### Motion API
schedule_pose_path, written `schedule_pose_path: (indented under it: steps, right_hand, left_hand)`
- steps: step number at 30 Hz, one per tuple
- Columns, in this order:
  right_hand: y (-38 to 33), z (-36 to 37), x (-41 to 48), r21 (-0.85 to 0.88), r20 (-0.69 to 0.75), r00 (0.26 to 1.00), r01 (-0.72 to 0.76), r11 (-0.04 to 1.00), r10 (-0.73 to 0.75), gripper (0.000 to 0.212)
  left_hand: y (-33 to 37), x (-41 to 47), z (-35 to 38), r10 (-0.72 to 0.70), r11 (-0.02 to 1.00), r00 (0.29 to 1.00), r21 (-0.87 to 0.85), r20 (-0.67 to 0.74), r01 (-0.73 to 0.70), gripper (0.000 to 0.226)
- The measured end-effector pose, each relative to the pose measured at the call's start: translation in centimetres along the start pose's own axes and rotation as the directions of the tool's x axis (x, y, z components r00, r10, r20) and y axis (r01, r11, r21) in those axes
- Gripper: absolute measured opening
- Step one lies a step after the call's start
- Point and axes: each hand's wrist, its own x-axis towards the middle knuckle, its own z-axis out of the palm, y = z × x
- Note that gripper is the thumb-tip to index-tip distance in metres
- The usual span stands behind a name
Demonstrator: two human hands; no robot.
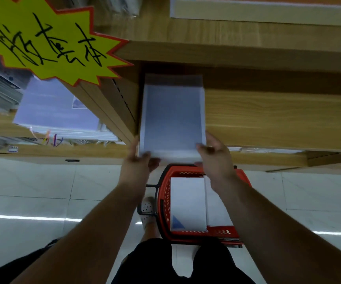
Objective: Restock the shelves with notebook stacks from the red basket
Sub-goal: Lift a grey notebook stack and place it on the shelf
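Far out to the left of my left hand, up high, a yellow starburst sign [42, 37] with black handwriting juts out from the shelving. Under it, a pale blue pile of notebooks [59, 111] lies flat in the neighbouring bay. Here's my left hand [137, 160]: it grips the near left corner of the notebook stack [172, 117], fingers curled round the near edge. The stack is pale blue-grey in clear wrap and stretches away from both hands into the wooden shelf [278, 119]. Its left side runs close along the upright divider [124, 103] and its far end sits in shadow under the board above. I can't tell whether its underside rests on the shelf board. Below my left wrist, my foot in a white perforated shoe [148, 212] stands on the pale tiled floor [32, 181]. Just beside it, under both hands, is the red basket [163, 201]. More wrapped notebooks [187, 203] lie flat inside it, two piles side by side. My right hand [214, 156] grips the stack's near right corner, fingers curled onto the top. Beyond that hand the wood-grain shelf board runs on to the right.
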Motion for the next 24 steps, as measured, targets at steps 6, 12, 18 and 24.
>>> schedule_pose_path:
  steps: [6, 12, 18, 24]
  right_hand:
    - [-2.0, 1.9, 2.9, -0.096, -0.030, 0.996, 0.079, 0.992, -0.082, 0.056]
    - [-1.3, 2.6, 2.9, -0.001, -0.142, 0.990, -0.025, 1.000, 0.024, 0.054]
    - [-3.5, 3.9, 4.5, 0.130, -0.189, 0.982, 0.009, 0.992, 0.016, 0.038]
    - [-3.1, 3.7, 5.5, 0.067, -0.150, 0.988, 0.041, 0.997, -0.030, 0.047]
  left_hand:
    - [0.6, 0.6, 1.7, -0.001, 0.999, 0.993, -0.040, -0.119, -0.004, 0.071]
    - [0.3, 0.0, 3.7, -0.149, 0.926, 0.988, -0.357, -0.049, 0.122, 0.072]
    - [2.7, 3.2, 5.1, -0.191, 0.840, 0.981, -0.524, -0.038, 0.144, 0.057]
    - [2.4, 3.9, 4.4, -0.174, 0.895, 0.985, -0.420, -0.020, 0.150, 0.048]
